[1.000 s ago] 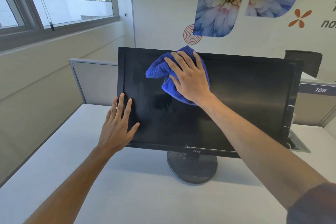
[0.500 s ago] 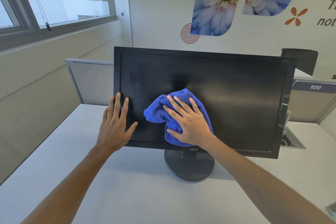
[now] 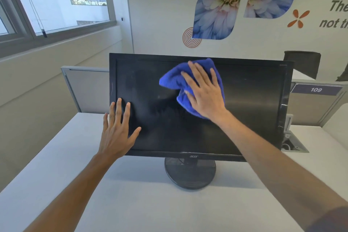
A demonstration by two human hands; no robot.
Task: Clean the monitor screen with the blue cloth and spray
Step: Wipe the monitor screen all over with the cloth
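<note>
while the right hand (image 3: pixel 206 98) lies flat with its fingers (image 3: pixel 195 73) spread apart, it presses the blue cloth (image 3: pixel 174 79) against the upper middle of the monitor screen (image 3: pixel 250 103). the cloth is bunched; folds stick out to the left of the fingers and above the fingertips, reaching the top bezel, and a strip shows past the little-finger side and under the heel of the palm. no finger curls around the cloth; it is pinned beneath palm and fingers, not pinched.

left hand (image 3: pixel 117 133) is open, fingers apart and pointing up, thumb (image 3: pixel 136 132) splayed to the right. its fingertips rest on the lower left part of the screen, beside the left bezel; it grips nothing.

faint smears show on the dark glass between the two hands and left of the cloth. monitor stands upright on a round base (image 3: pixel 190 175), below the right wrist, on a white desk (image 3: pixel 131 203). a grey partition (image 3: pixel 86 90) stands behind the desk, beyond the left fingertips. spray bottle cannot be seen.
</note>
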